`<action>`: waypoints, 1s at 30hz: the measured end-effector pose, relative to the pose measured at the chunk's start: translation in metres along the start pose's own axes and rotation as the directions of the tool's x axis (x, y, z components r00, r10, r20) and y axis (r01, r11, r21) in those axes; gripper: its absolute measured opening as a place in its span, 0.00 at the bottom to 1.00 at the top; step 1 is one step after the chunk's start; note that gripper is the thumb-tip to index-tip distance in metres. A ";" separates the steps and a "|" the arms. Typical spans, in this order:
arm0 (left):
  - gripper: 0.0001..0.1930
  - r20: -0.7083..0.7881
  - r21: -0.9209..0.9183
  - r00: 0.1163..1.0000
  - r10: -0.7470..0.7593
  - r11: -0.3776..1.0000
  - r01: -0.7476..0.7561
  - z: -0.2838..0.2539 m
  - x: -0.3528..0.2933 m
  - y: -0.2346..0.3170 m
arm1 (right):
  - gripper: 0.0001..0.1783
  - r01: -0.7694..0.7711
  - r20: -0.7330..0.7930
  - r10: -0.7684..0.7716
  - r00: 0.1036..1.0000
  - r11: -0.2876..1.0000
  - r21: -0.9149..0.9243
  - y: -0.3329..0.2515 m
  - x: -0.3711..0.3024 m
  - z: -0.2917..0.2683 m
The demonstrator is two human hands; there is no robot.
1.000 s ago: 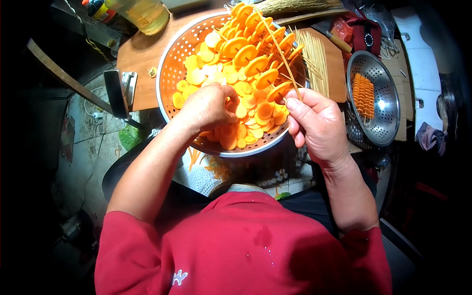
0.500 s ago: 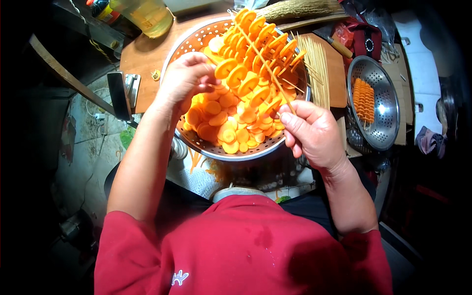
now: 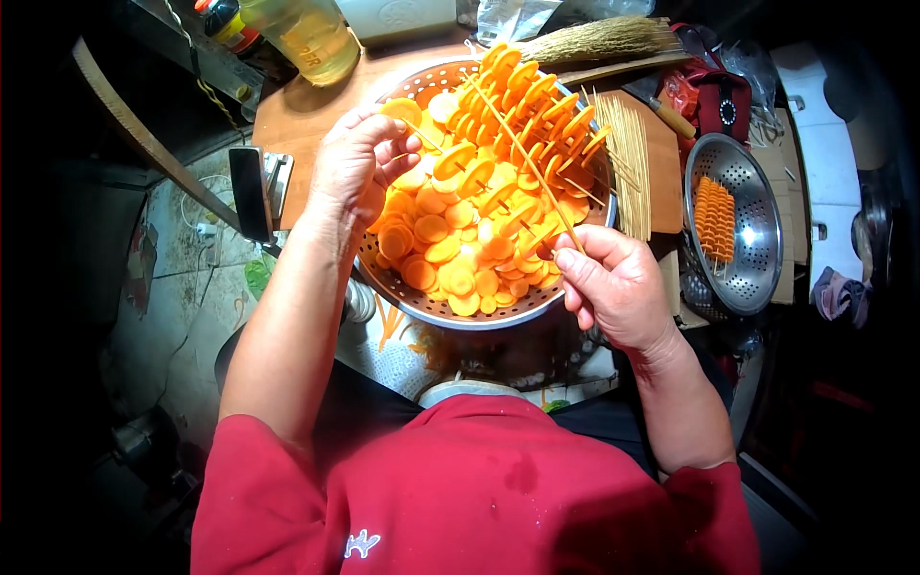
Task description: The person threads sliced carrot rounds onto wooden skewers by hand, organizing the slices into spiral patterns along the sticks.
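Note:
My right hand (image 3: pixel 618 283) is closed around the lower ends of thin wooden skewers at the right of the colander. One skewer carries several spaced carrot slices (image 3: pixel 474 179) and slants up to the left. A bare length of skewer (image 3: pixel 522 149) crosses above it. My left hand (image 3: pixel 359 163) pinches a round carrot slice (image 3: pixel 401 111) close to the pointed tip of the loaded skewer. Below both hands, loose carrot slices (image 3: pixel 450 273) fill the perforated colander (image 3: pixel 398 295). More loaded skewers (image 3: pixel 565 120) lean across its far right side.
Bare skewers (image 3: pixel 628 163) lie in a bundle right of the colander. A metal colander (image 3: pixel 757 249) farther right holds filled carrot skewers (image 3: pixel 712 220). A jug of yellow liquid (image 3: pixel 307 43), a phone on a stand (image 3: pixel 251 192) and a straw brush (image 3: pixel 594 40) surround the work area.
My left hand has come up to the skewer's tip, where a carrot slice now shows between its fingers. My right hand keeps its hold; the whole view has shifted slightly.

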State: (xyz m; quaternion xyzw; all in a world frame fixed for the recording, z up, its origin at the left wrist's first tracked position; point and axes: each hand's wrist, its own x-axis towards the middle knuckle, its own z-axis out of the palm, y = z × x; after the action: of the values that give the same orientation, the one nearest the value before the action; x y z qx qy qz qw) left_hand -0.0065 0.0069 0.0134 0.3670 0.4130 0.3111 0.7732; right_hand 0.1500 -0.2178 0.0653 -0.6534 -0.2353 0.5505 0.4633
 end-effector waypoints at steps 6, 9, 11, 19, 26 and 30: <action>0.08 0.002 0.056 0.998 0.060 0.997 -0.060 0.001 0.003 -0.005 | 0.09 -0.001 -0.006 0.001 1.000 1.000 -0.023 0.001 -0.001 -0.001; 0.08 0.001 0.107 0.994 0.113 0.988 -0.112 0.003 0.001 -0.006 | 0.09 -0.007 -0.005 0.007 1.000 0.999 -0.035 0.000 -0.002 -0.001; 0.08 0.005 0.143 0.989 0.148 0.979 -0.147 0.004 -0.002 -0.007 | 0.09 -0.013 0.003 0.013 1.000 0.999 -0.039 -0.001 -0.002 -0.001; 0.06 0.154 0.092 0.988 0.030 0.995 -0.044 0.018 -0.020 -0.019 | 0.09 0.036 -0.018 -0.036 0.999 0.999 0.021 0.004 0.001 0.006; 0.07 0.081 0.112 0.996 0.045 0.992 -0.054 0.023 -0.023 -0.019 | 0.09 0.030 -0.030 -0.029 0.999 0.999 0.028 0.004 0.002 0.009; 0.08 0.126 0.126 0.990 0.065 0.989 -0.081 0.020 -0.017 -0.019 | 0.09 0.055 -0.074 -0.051 0.996 0.997 0.046 0.006 0.003 0.006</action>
State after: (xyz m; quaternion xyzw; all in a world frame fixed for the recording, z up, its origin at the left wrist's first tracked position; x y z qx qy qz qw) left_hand 0.0064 -0.0225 0.0128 0.4500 0.3709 0.2888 0.7593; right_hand 0.1441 -0.2161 0.0592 -0.6552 -0.2223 0.5195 0.5015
